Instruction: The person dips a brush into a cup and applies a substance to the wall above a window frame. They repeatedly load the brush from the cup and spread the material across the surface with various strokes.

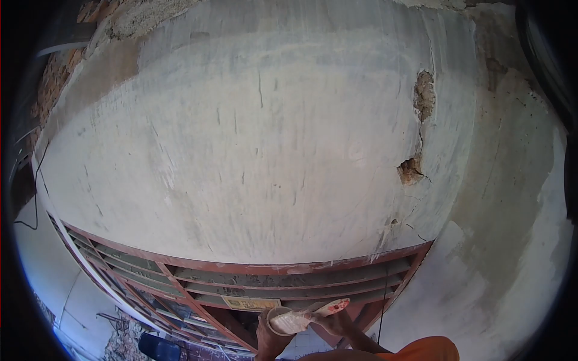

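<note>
Near the bottom centre, my left hand (269,338) is wrapped round a small round container (277,321) with pale paint inside. Just to its right, my right hand (335,323) grips a paintbrush (332,307) whose handle is stained red. The brush's pale, paint-coated bristles lie over the container's mouth. Both hands are in front of the louvred frame, below the whitish wall (271,150).
A red-brown louvred window frame (289,268) spans the wall's lower edge, with a yellowish plate (250,303) on it. Holes (410,171) and cracks mark the wall at right. A dark cable (36,204) hangs at left. A dark blue chair (159,346) is below.
</note>
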### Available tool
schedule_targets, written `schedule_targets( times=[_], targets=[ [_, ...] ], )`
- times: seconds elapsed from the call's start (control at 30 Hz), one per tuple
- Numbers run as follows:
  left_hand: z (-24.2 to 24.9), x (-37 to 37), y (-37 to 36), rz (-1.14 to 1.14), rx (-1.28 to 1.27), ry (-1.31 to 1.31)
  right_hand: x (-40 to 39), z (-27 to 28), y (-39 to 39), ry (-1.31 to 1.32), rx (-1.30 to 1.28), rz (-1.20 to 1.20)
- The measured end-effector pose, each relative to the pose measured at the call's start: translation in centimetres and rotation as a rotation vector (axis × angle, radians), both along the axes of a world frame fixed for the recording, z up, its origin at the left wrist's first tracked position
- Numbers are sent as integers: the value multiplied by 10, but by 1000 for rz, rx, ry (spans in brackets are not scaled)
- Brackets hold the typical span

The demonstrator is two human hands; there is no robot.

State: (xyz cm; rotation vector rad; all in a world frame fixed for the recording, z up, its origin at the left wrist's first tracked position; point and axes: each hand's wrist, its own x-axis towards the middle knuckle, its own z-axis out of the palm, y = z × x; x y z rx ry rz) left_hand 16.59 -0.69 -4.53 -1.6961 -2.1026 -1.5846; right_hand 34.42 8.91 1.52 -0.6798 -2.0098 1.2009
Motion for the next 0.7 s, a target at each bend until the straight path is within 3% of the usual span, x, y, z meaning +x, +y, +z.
schedule_targets(
  times=[0.07,0.23,0.43,0.63,0.7],
  targets=[
    [-14,-7,2,-33,-38,14,-3,-12,2,136,-11,-64],
    [5,1,-6,-44,137,-78,-5,-12,-3,162,-79,-123],
    [-10,-4,-7,-47,107,-107,-5,-4,-8,249,-60,-161],
    [16,6,-9,-65,142,-63,-6,-11,-5,472,-441,-133],
    [3,-1,-3,-104,153,-93,-6,-14,0,495,-380,-151]
  ],
)
